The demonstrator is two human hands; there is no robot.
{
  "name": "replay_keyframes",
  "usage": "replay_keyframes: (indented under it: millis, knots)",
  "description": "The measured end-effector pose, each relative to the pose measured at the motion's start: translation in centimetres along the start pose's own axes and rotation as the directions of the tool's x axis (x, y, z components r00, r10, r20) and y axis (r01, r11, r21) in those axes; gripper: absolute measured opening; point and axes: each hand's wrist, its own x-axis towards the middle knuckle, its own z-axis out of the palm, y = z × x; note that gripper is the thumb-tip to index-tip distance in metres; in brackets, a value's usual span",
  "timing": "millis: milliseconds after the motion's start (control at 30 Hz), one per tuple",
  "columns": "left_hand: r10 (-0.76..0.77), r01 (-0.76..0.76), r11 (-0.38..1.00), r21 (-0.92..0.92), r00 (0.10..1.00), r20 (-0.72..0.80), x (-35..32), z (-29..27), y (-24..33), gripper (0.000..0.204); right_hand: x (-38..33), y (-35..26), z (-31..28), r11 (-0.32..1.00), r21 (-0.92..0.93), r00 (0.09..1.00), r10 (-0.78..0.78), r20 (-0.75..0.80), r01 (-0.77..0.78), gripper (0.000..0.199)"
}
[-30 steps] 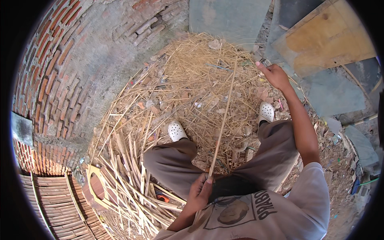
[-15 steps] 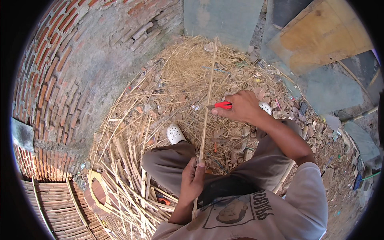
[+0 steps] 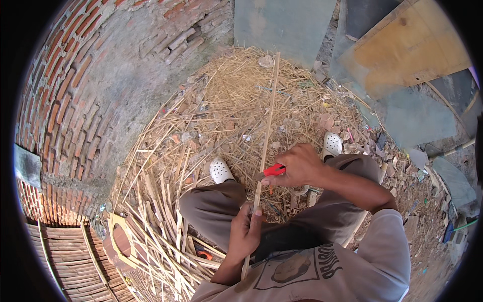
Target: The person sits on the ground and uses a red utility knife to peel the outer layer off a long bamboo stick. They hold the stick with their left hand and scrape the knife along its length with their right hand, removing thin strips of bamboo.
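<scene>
Two hands on one long stick [image 3: 267, 121] right now. My left hand [image 3: 245, 232] is wrapped tight around its lower part, just in front of my lap, fingers curled shut on it and thumb pressing along the side. The stick runs up and away from me, between my knees, with its far end out over the straw pile [image 3: 236, 95] near the grey slab [image 3: 282, 22].

My right hand [image 3: 300, 165] is closed around a knife [image 3: 272, 170] with a red handle, and the blade end sits right against the stick a bit above my left hand. I can't make out the blade itself, it's too small and mostly hidden by my fingers.

I'm sitting low with knees apart, grey trousers, white clogs on. The left clog [image 3: 220, 170] is planted in the straw just left of the stick, the right clog [image 3: 332, 145] is further out on the right, beside my right wrist.

The ground is covered in dry straw and shavings. To my left there's a heap of split strips [image 3: 161, 226] lying every which way, and at its lower edge a flat wooden frame [image 3: 122, 241] with a round hole. A curved brick wall [image 3: 75, 100] wraps around the left side. Top right there's a leaning plywood board [image 3: 412, 45], and rubble and scraps [image 3: 427, 211] along the right.
</scene>
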Motion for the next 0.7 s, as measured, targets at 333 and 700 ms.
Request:
replay_keyframes:
  millis: [333, 700]
  knots:
    - [0.056, -0.049, 0.970, 0.237, 0.998, -0.023, -0.3, 0.0, 0.6, 0.021, 0.1, 0.3, 0.3, 0.996, -0.007, 0.993, 0.088, 0.080, -0.088, 0.072]
    - [0.094, -0.083, 0.955, 0.285, 0.995, -0.027, -0.5, -0.5, 1.3, 0.019, 2.4, 2.6, -0.2, 0.991, -0.136, 0.991, -0.019, -0.134, 0.000, 0.076]
